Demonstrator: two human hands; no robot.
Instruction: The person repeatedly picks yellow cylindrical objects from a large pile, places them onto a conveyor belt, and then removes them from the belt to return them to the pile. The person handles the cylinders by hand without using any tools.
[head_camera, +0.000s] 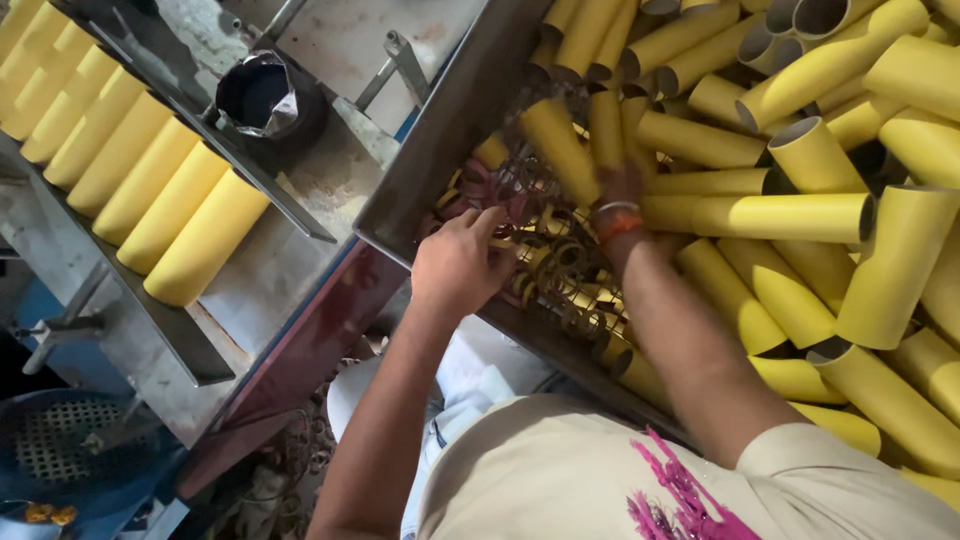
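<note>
While both hands dug in the metal bin (420, 170) mid-frame, left hand (458, 265) loosely curled on springy wire coils (560, 270) and right hand (618, 190) pinching one light, stiff yellow tube (560, 150), best grabbed mid-body, I'd guess.

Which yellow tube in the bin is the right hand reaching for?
The slanted yellow tube right above the right hand, standing over the tangle of curled strips.

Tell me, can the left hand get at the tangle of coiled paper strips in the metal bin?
Probably yes: the left hand already rests on the tangle of coiled paper strips, with nothing between them.
</note>
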